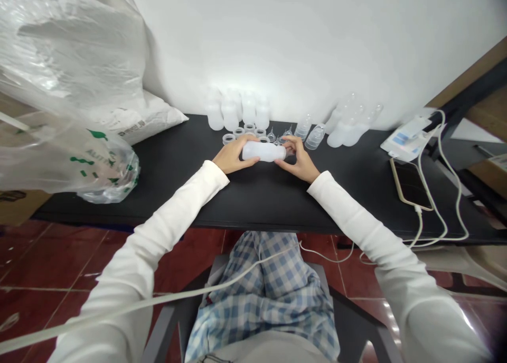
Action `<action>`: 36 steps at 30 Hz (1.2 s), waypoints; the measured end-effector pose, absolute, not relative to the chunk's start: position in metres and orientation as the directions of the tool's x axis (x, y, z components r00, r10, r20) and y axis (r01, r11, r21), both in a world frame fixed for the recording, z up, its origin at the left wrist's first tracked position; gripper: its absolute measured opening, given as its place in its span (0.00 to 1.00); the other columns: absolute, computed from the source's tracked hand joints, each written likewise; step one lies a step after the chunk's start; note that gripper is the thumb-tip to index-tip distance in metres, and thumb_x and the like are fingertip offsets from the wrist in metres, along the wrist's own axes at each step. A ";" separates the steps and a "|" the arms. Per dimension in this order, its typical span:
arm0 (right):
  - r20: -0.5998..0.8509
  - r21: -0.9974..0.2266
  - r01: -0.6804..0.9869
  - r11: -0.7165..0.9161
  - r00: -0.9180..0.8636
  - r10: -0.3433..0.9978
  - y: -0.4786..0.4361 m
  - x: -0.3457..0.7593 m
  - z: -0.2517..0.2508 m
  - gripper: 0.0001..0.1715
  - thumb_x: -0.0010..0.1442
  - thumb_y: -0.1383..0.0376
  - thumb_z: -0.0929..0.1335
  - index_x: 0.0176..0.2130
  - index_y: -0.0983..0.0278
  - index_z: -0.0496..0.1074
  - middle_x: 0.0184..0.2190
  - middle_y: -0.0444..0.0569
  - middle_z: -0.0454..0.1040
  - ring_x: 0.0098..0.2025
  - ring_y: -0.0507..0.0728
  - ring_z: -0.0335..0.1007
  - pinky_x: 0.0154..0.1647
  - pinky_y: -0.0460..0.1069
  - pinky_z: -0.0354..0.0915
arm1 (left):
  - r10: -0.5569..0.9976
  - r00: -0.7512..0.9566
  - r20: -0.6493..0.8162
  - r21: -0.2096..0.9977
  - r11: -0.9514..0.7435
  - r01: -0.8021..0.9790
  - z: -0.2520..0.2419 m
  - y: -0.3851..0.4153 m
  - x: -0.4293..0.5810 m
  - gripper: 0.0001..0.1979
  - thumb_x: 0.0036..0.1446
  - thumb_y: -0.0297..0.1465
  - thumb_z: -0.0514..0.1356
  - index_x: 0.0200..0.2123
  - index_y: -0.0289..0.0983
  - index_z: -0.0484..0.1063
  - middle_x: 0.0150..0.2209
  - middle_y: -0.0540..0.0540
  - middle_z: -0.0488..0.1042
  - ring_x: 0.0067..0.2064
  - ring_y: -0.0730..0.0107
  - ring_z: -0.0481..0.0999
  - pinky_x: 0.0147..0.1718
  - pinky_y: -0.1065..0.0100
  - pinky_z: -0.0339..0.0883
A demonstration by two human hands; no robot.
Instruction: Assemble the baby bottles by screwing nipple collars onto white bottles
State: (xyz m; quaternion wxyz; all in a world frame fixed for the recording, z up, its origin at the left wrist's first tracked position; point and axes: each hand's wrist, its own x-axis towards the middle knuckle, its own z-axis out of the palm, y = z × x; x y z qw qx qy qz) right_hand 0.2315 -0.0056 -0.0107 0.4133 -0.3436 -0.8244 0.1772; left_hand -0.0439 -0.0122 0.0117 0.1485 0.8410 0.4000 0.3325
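A frosted white baby bottle (263,151) lies sideways in the air above the black table, held at both ends. My left hand (234,156) grips its left end between thumb and fingers. Closed around the neck end is my right hand (300,159); whether a small part is also in its fingers is hard to make out. Just behind the bottle sit several clear collar rings (238,132) and several clear teats (271,136), partly hidden by my hands. Two clear caps (316,136) stand to their right.
Several frosted bottles (229,114) stand against the wall; assembled bottles with caps (348,128) are grouped further right. A phone (412,183), a white power strip (406,138) and cables occupy the right side. Plastic bags (99,165) crowd the left. A cable (166,298) crosses my lap.
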 end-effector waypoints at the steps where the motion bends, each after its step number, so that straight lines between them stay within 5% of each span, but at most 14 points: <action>1: 0.575 -0.573 0.407 0.711 -0.418 0.703 -0.007 0.231 -0.011 0.44 0.59 0.39 0.70 0.62 0.61 0.59 0.48 0.55 0.73 0.46 0.61 0.73 0.49 0.57 0.70 | 0.780 0.453 0.432 0.532 -0.626 0.570 0.011 -0.012 -0.044 0.29 0.58 0.44 0.63 0.58 0.36 0.69 0.58 0.38 0.75 0.58 0.51 0.75 0.59 0.55 0.69; 6: 0.575 -0.581 0.447 0.681 -0.366 0.731 -0.009 0.230 -0.006 0.36 0.57 0.40 0.72 0.54 0.60 0.68 0.48 0.55 0.75 0.45 0.61 0.73 0.44 0.55 0.71 | 0.793 0.442 0.419 0.572 -0.608 0.550 0.008 -0.009 -0.043 0.29 0.59 0.46 0.64 0.59 0.37 0.67 0.58 0.39 0.74 0.56 0.52 0.76 0.57 0.54 0.69; 10: 0.522 -0.610 0.510 0.607 -0.317 0.792 -0.010 0.231 -0.001 0.34 0.60 0.35 0.66 0.44 0.61 0.72 0.34 0.48 0.75 0.34 0.56 0.70 0.38 0.52 0.68 | 0.706 0.504 0.497 0.494 -0.708 0.505 0.006 -0.007 -0.040 0.30 0.58 0.44 0.67 0.59 0.37 0.67 0.58 0.36 0.74 0.59 0.50 0.75 0.59 0.51 0.68; 14: 0.471 -0.565 0.601 0.565 -0.327 0.819 -0.012 0.229 0.005 0.42 0.65 0.31 0.52 0.24 0.61 0.63 0.20 0.45 0.66 0.25 0.53 0.63 0.34 0.51 0.63 | 0.563 0.566 0.602 0.354 -0.824 0.443 0.005 -0.006 -0.037 0.24 0.63 0.42 0.64 0.59 0.39 0.70 0.59 0.35 0.74 0.63 0.51 0.72 0.63 0.47 0.65; 18: 0.446 -0.582 0.625 0.520 -0.289 0.847 -0.012 0.228 0.007 0.46 0.64 0.30 0.45 0.18 0.60 0.56 0.15 0.46 0.61 0.22 0.53 0.60 0.32 0.52 0.61 | 0.533 0.561 0.633 0.292 -0.836 0.464 0.004 -0.008 -0.032 0.22 0.65 0.42 0.61 0.60 0.43 0.70 0.62 0.36 0.72 0.65 0.51 0.70 0.64 0.44 0.62; 27: 0.392 -0.650 0.581 0.489 -0.296 0.871 -0.010 0.228 -0.004 0.45 0.67 0.33 0.47 0.23 0.60 0.65 0.19 0.46 0.67 0.26 0.56 0.67 0.35 0.52 0.65 | 0.551 0.570 0.609 0.267 -0.819 0.507 0.007 -0.010 -0.032 0.16 0.67 0.37 0.59 0.56 0.46 0.75 0.60 0.41 0.75 0.66 0.51 0.69 0.65 0.42 0.61; 32: 0.503 -0.496 0.622 0.605 -0.362 0.785 -0.018 0.224 0.001 0.42 0.70 0.36 0.47 0.39 0.60 0.71 0.35 0.51 0.77 0.35 0.58 0.72 0.39 0.52 0.63 | 0.665 0.542 0.513 0.410 -0.745 0.527 0.008 -0.014 -0.033 0.27 0.60 0.42 0.65 0.60 0.40 0.72 0.59 0.39 0.75 0.61 0.51 0.75 0.62 0.51 0.67; 36: 0.510 -0.372 0.725 0.579 -0.362 0.780 -0.021 0.225 0.004 0.38 0.72 0.41 0.48 0.33 0.60 0.69 0.29 0.51 0.76 0.31 0.58 0.70 0.36 0.52 0.59 | 0.747 0.508 0.428 0.515 -0.664 0.542 0.004 -0.019 -0.030 0.31 0.58 0.45 0.67 0.62 0.39 0.71 0.59 0.40 0.76 0.59 0.53 0.76 0.59 0.55 0.70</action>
